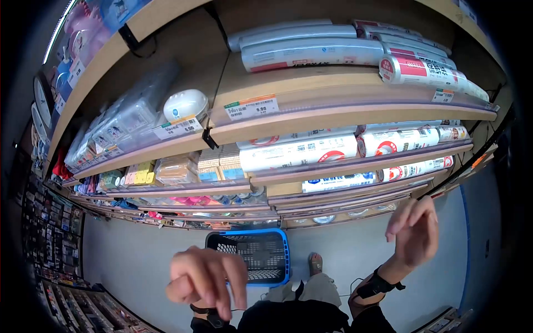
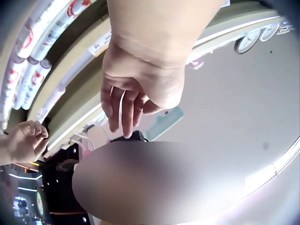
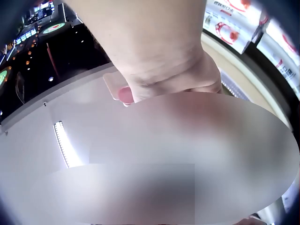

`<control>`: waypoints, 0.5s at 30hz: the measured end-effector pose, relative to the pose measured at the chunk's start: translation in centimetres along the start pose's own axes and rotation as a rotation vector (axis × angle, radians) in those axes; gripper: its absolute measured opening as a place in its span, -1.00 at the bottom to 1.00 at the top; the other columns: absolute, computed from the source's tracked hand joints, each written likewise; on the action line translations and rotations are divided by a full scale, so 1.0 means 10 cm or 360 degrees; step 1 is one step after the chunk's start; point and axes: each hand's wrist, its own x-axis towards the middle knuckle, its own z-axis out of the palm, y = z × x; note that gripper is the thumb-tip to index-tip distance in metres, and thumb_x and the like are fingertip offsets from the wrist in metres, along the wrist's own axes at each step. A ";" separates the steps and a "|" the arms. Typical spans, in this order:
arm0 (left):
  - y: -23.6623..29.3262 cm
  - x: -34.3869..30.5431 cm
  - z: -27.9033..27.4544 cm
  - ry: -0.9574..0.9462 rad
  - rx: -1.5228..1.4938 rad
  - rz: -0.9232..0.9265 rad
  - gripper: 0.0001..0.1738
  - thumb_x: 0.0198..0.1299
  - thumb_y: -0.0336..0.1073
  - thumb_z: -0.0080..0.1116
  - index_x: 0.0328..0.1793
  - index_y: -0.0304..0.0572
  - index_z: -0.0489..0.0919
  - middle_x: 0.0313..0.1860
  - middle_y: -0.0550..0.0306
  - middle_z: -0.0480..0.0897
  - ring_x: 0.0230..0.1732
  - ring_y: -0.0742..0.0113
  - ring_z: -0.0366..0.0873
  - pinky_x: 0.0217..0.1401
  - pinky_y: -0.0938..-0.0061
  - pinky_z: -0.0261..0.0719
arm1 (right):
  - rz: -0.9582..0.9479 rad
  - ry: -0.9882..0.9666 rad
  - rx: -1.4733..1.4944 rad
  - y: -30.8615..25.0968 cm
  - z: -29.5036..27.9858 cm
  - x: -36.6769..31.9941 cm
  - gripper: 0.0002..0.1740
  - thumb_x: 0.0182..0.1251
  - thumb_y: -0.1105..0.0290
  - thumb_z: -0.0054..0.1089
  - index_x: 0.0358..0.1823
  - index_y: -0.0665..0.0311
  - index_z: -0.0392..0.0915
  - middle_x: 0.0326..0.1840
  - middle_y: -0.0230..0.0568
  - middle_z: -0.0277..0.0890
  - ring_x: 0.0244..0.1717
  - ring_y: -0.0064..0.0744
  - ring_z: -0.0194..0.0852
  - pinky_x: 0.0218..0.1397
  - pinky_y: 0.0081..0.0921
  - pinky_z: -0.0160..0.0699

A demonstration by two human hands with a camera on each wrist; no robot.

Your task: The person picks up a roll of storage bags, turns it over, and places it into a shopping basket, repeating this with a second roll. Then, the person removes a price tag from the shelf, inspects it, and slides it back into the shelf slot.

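Observation:
In the head view my left hand (image 1: 208, 275) hangs in the air over the near-left corner of a black shopping basket with a blue rim (image 1: 287, 258). Its fingers droop, loosely bent, and nothing is in them; the left wrist view shows the same hand (image 2: 136, 84) with spread fingers. Farther right, my right hand (image 1: 413, 230) is raised in front of the lower shelves, fingers loosely bent and holding nothing. A blurred patch covers much of that hand (image 3: 173, 75) in the right wrist view. Both wrists wear black straps.
Tiered shelves curve ahead, with rolls of wrap (image 1: 313, 54) and boxed rolls (image 1: 297, 154) on them. A white oval container (image 1: 186, 104) and clear plastic packs (image 1: 125, 116) stand at left. Price tags (image 1: 251, 107) line the edges. The basket sits on the grey floor near a sandaled foot (image 1: 315, 263).

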 end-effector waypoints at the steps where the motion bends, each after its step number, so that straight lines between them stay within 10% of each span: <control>1: -0.23 0.01 -0.14 0.0500 0.0398 -0.0194 -0.66 0.44 -0.19 -0.17 -0.21 -0.30 0.51 -0.43 -0.08 0.65 -0.24 0.09 0.62 -0.18 0.31 0.56 | 0.0147 0.0208 -0.0386 0.26 -0.16 0.03 -0.68 0.57 0.29 -0.25 -0.10 0.40 0.41 -0.30 -0.05 0.54 -0.29 -0.29 0.60 -0.29 -0.51 0.62; 4: -0.84 0.11 -0.84 0.1284 0.1588 -0.0501 -0.66 0.32 -0.23 0.17 0.04 -0.38 0.50 -0.01 -0.12 0.63 0.06 0.17 0.56 0.20 0.32 0.44 | 0.0254 0.0426 -0.1381 0.93 -0.53 0.26 -0.69 0.52 0.42 -0.10 0.16 0.44 0.41 0.00 0.03 0.57 -0.08 -0.32 0.58 0.04 -0.47 0.54; 7: -1.01 0.17 -1.44 0.1369 0.2114 -0.0324 -0.47 0.24 -0.21 0.28 0.23 -0.38 0.44 0.16 -0.16 0.54 0.20 0.13 0.48 0.30 0.29 0.37 | 0.0171 0.0410 -0.1151 1.27 -0.61 0.52 -0.62 0.53 0.44 -0.11 0.28 0.44 0.33 0.22 0.02 0.46 0.26 -0.30 0.43 0.30 -0.43 0.40; 15: -1.17 0.57 -2.17 0.1031 0.1914 -0.0705 -0.44 0.24 -0.21 0.26 0.27 -0.39 0.44 0.23 -0.15 0.54 0.26 0.06 0.46 0.33 0.33 0.32 | -0.0051 0.0493 -0.1448 1.58 -0.50 0.89 -0.35 0.34 0.43 0.09 0.38 0.60 0.13 0.35 0.43 0.23 0.44 0.27 0.14 0.48 -0.18 0.09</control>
